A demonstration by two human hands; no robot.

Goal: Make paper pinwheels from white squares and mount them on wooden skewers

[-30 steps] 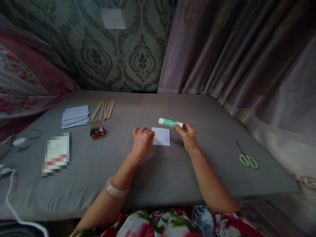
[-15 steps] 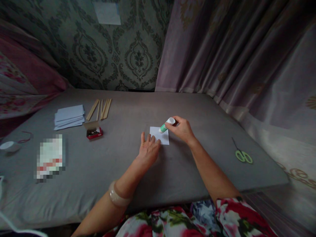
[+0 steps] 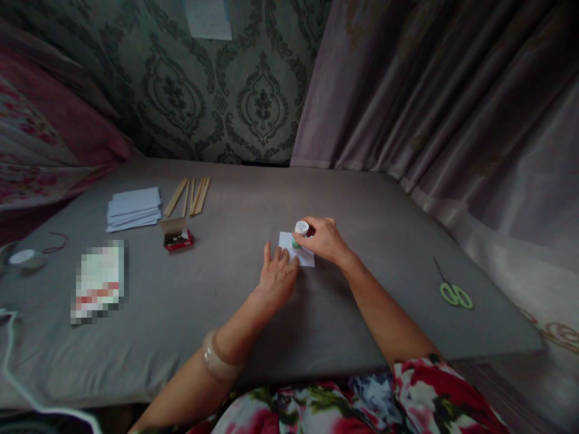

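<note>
A small white square of paper (image 3: 309,259) lies flat on the grey-covered table. My left hand (image 3: 277,272) rests with spread fingers on the paper's near left side. In my right hand (image 3: 326,240) is a green and white glue stick (image 3: 301,228), held nearly upright with its lower end over the paper. The fingers and the tilt hide where its tip meets the sheet.
Wooden sticks (image 3: 199,196) lie at the back left beside stacked white paper (image 3: 136,204). Nearer are an open red box of small metal pieces (image 3: 178,237) and a blurred-out packet (image 3: 99,280). Green-handled scissors (image 3: 455,295) lie at the right; a white cable (image 3: 18,380) runs at the left.
My right hand has swung the glue stick from a slant to nearly upright over the paper. My left hand stays on the sheet. The whole view has shifted slightly.
</note>
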